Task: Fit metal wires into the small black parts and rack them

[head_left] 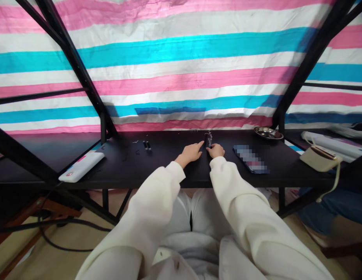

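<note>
On the black table, a small upright dark piece [206, 139] lies between my two hands. Right beside it runs a short strand of pale, greyish beads [210, 138] with a thin curled end. My left hand [193, 152] rests low over the tabletop, index finger stretched toward the dark piece; whether it touches is too small to tell. With thumb and fingers closed, my right hand [216, 151] pinches the lower end of the strand. Two short black cylinders with pale ends [147, 146] lie to the left of my hands.
At the right are a patterned phone-like item [250, 159], partly pixelated, a shiny metal dish [268, 133] and a cream pouch with a strap [319, 158]. A white power-strip-like box [81, 167] lies left. Black frame bars [72, 62] slope up both sides before striped sheeting.
</note>
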`<move>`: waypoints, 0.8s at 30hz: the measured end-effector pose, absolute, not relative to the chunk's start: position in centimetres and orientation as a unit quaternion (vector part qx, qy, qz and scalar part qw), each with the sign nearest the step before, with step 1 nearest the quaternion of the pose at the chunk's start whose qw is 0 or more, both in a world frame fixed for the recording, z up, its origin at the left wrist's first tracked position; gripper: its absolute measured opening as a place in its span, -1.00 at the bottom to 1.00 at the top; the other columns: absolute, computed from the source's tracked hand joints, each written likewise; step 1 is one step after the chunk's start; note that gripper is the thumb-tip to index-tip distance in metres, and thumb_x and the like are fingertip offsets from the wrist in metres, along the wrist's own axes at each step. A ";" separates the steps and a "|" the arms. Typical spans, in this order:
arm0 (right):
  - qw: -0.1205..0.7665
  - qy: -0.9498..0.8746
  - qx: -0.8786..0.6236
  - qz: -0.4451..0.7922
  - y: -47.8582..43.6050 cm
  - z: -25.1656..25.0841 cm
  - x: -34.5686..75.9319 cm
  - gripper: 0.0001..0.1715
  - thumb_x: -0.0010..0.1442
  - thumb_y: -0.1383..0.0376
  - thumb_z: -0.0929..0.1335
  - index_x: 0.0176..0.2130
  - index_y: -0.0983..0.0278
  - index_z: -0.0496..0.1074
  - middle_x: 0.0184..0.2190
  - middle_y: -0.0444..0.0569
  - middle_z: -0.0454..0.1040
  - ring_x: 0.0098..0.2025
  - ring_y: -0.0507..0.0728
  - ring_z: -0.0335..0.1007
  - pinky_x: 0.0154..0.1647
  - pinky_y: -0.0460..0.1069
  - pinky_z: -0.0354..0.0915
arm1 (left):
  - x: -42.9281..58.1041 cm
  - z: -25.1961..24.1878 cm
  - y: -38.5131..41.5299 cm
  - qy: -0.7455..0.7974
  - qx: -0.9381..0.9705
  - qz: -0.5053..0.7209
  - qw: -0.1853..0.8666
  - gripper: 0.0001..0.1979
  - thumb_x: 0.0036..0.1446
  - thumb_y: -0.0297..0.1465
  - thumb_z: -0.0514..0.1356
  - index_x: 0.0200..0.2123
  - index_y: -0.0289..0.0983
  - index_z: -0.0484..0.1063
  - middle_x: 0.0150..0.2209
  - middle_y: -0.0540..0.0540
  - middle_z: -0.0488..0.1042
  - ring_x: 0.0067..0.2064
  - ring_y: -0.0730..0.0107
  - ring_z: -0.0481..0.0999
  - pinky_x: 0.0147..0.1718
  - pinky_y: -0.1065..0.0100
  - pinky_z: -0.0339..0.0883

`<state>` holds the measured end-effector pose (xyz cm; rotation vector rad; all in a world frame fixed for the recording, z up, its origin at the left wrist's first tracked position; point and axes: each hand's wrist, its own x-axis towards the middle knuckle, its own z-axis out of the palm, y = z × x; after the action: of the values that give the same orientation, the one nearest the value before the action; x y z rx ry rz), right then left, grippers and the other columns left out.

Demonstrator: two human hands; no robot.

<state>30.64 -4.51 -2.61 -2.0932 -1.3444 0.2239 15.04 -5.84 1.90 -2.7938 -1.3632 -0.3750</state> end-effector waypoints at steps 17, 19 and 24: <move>0.312 -0.493 -0.809 0.075 -4.4 -2.0 29.9 -0.79 0.03 0.19 0.32 -0.31 0.21 0.45 -0.23 0.01 0.49 -0.10 0.20 0.34 -0.10 0.08 0.13 | 16.9 0.6 -4.4 -0.500 -0.842 -0.199 0.024 -0.73 0.20 -0.31 -0.04 -0.12 -0.24 0.34 -0.25 -0.16 0.47 -0.21 0.26 0.46 -0.26 0.31 0.24; 0.311 -0.495 -0.808 0.070 -4.5 -2.0 29.8 -0.82 0.03 0.20 0.32 -0.34 0.21 0.45 -0.25 0.00 0.49 -0.11 0.20 0.34 -0.10 0.08 0.13 | 15.4 0.8 -4.5 -0.495 -0.834 -0.245 -0.005 -0.75 0.17 -0.29 0.02 -0.14 -0.22 0.37 -0.30 -0.12 0.48 -0.24 0.31 0.47 -0.27 0.35 0.23; 0.337 -0.582 -0.735 0.079 -5.1 -2.2 29.2 -0.85 0.06 0.23 0.30 -0.35 0.23 0.40 -0.39 -0.09 0.49 -0.28 0.09 0.37 -0.25 -0.05 0.16 | 11.7 0.1 -5.4 -0.506 -0.732 -0.422 -0.173 -0.75 0.05 -0.24 0.13 -0.28 -0.28 0.45 -0.60 0.01 0.39 -0.51 0.48 0.39 -0.41 0.44 0.23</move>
<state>29.21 -5.06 -2.19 -1.9161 -1.5180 0.2053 11.69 -5.45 0.10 -2.5919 -1.7929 -1.4961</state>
